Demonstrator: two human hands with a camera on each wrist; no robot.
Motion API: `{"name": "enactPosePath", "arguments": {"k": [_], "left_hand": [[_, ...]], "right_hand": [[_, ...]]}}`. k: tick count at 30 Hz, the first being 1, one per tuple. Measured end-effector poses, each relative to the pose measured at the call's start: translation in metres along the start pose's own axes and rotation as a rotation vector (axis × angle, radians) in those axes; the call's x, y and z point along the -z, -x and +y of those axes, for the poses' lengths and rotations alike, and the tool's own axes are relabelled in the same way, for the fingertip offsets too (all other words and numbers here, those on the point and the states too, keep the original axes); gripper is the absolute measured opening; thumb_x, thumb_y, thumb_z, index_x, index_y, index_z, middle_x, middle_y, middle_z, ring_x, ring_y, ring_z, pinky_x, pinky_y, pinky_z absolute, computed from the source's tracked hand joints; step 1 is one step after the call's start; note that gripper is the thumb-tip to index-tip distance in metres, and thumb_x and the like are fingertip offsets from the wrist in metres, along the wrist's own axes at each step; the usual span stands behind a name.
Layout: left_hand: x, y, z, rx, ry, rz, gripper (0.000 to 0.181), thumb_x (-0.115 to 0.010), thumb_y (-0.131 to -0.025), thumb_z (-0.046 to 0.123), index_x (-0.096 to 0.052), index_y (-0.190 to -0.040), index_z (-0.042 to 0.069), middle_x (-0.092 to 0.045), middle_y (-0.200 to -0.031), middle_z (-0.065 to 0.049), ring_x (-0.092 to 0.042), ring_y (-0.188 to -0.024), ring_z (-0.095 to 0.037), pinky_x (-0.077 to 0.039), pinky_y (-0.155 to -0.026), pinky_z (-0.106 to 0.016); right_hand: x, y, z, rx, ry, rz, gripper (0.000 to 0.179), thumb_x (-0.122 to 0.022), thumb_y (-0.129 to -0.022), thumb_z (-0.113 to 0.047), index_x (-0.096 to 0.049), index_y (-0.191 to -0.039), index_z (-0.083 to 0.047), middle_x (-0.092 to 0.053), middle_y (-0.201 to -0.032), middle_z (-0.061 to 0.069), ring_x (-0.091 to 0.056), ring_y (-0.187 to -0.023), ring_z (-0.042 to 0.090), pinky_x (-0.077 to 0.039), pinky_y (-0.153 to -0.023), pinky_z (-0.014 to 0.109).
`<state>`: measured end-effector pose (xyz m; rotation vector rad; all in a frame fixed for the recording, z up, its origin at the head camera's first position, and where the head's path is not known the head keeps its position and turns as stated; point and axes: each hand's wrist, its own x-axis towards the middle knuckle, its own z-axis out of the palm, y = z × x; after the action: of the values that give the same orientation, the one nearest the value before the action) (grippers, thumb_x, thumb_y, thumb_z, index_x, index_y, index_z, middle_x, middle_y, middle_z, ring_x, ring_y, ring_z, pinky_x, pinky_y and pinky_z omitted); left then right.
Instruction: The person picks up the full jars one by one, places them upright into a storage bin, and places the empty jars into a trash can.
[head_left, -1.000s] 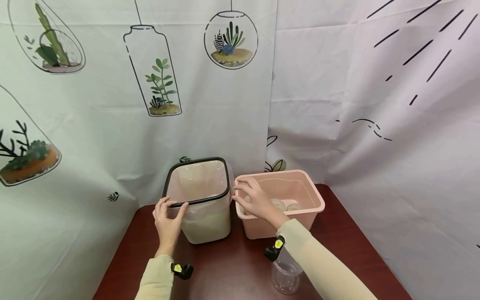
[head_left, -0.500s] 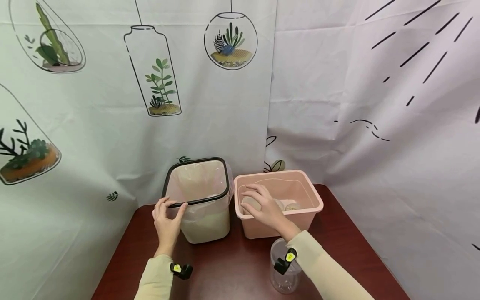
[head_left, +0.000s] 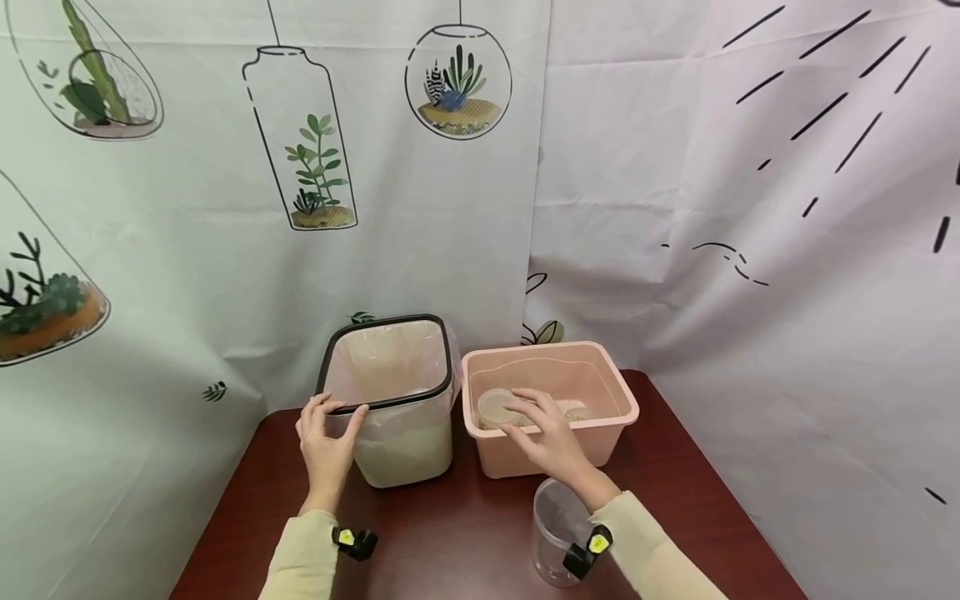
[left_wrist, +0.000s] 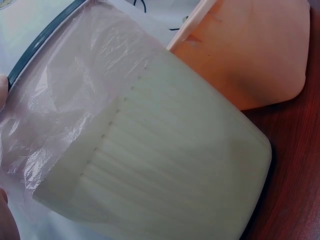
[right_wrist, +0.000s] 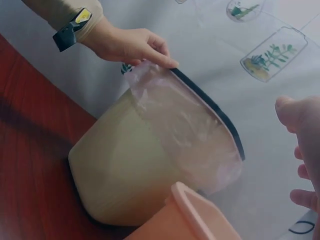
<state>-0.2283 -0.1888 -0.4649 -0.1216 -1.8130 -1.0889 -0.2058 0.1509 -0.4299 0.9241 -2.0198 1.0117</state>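
A cream trash can with a black rim ring stands at the left of the table. A thin translucent bag lines it and folds down over its outside. My left hand holds the rim at the near left corner, thumb and fingers on the ring. My right hand, fingers loosely bent and holding nothing, hovers over the near edge of a pink plastic tub. Inside the tub sits a round clear-lidded container, with another partly hidden behind the hand.
An upright clear plastic jar stands in front of the tub, partly covered by my right sleeve. The dark red table ends at a white cloth backdrop printed with plants.
My right hand has moved right and toward me, from the gap beside the trash can to the tub's near edge, revealing the round container. The left hand stays on the rim.
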Motion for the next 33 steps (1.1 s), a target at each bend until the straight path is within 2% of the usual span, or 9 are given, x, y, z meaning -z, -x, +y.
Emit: {"name": "enactPosePath", "arguments": {"k": [5,10,12,15,21,25,33], "left_hand": [[0.0,0.0,0.002,0.008,0.002,-0.005,0.03,-0.081,-0.068,0.003,-0.062,-0.091,-0.002,-0.053,-0.121,-0.017,-0.039,-0.115,-0.034,-0.033,-0.087,-0.048],[0.0,0.001,0.002,0.014,0.003,-0.002,0.03,-0.081,-0.069,0.003,-0.062,-0.092,-0.001,-0.053,-0.121,-0.017,-0.039,-0.116,-0.034,-0.033,-0.089,-0.046],[0.0,0.001,0.001,0.013,0.006,-0.005,0.03,-0.081,-0.069,0.004,-0.062,-0.092,-0.002,-0.053,-0.121,-0.017,-0.039,-0.117,-0.034,-0.033,-0.09,-0.048],[0.0,0.001,0.001,0.014,0.013,-0.008,0.03,-0.081,-0.069,0.004,-0.062,-0.092,-0.002,-0.052,-0.122,-0.018,-0.038,-0.117,-0.034,-0.032,-0.091,-0.052],[-0.001,-0.001,0.001,0.006,0.02,-0.014,0.03,-0.081,-0.069,0.003,-0.062,-0.093,-0.003,-0.052,-0.121,-0.018,-0.038,-0.116,-0.035,-0.03,-0.091,-0.054],[-0.002,-0.002,0.002,0.007,0.017,-0.016,0.03,-0.081,-0.07,0.003,-0.062,-0.093,-0.003,-0.052,-0.121,-0.018,-0.038,-0.115,-0.035,-0.031,-0.09,-0.052],[-0.001,-0.001,0.003,0.018,0.013,-0.023,0.03,-0.08,-0.07,0.003,-0.062,-0.094,-0.003,-0.051,-0.122,-0.018,-0.038,-0.117,-0.033,-0.03,-0.092,-0.05]], "right_hand": [[0.005,0.013,0.002,-0.007,0.016,-0.009,0.031,-0.074,-0.078,-0.013,-0.065,-0.108,-0.011,-0.056,-0.118,0.01,-0.051,-0.11,0.027,-0.04,-0.09,0.039],[0.011,0.024,0.006,0.067,0.021,0.0,0.028,-0.072,-0.081,-0.017,-0.065,-0.107,-0.01,-0.055,-0.118,0.009,-0.05,-0.113,0.025,-0.038,-0.094,0.035],[0.013,0.03,0.006,0.069,0.033,0.004,0.028,-0.072,-0.082,-0.019,-0.065,-0.107,-0.011,-0.055,-0.118,0.009,-0.049,-0.115,0.026,-0.036,-0.096,0.036],[0.018,0.04,0.005,0.014,0.058,-0.027,0.029,-0.072,-0.082,-0.02,-0.065,-0.109,-0.013,-0.055,-0.12,0.008,-0.048,-0.115,0.027,-0.035,-0.097,0.035],[0.025,0.059,0.006,-0.065,0.074,-0.063,0.032,-0.074,-0.079,-0.016,-0.065,-0.11,-0.014,-0.055,-0.121,0.012,-0.048,-0.113,0.029,-0.034,-0.096,0.024],[0.029,0.07,0.008,-0.083,0.059,-0.046,0.034,-0.075,-0.077,-0.012,-0.065,-0.109,-0.014,-0.055,-0.119,0.015,-0.049,-0.11,0.03,-0.032,-0.095,0.018],[0.033,0.096,0.009,-0.098,0.066,-0.023,0.037,-0.076,-0.073,-0.008,-0.066,-0.108,-0.016,-0.056,-0.119,0.008,-0.051,-0.106,0.025,-0.03,-0.095,0.018]]}}
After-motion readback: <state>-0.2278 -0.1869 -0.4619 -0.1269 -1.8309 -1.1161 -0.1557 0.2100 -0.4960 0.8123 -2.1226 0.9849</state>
